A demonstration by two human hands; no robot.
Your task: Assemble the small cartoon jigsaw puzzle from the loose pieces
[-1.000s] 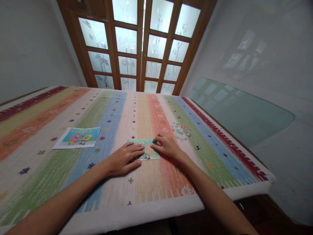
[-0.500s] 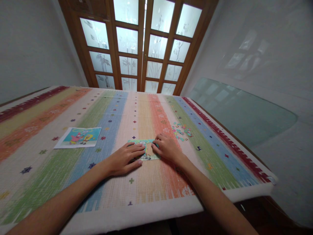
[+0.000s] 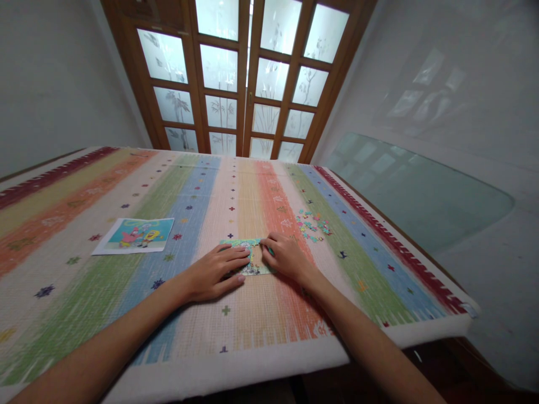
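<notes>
A small, partly filled jigsaw puzzle (image 3: 255, 269) lies on the striped tablecloth in front of me, with bare brown backing showing in its middle and right. My left hand (image 3: 221, 269) rests flat across the puzzle's left side, fingers stretched out and holding nothing. At the puzzle's upper right, my right hand (image 3: 284, 255) has its fingers bent together, the index fingertip at the top border. A puzzle piece (image 3: 257, 243) seems to be at that fingertip, mostly hidden and too small to make out well. The hand covers the puzzle's right edge.
Loose puzzle pieces (image 3: 312, 225) lie in a cluster beyond my right hand. To the left is a printed cartoon picture (image 3: 141, 234) on white paper. The striped tablecloth (image 3: 227, 331) covers the table, whose near edge runs below my forearms. Glass-paned doors (image 3: 248, 101) stand behind.
My right hand has shifted slightly left along the puzzle's top border, and its index finger reaches further over it. The left hand stays in place.
</notes>
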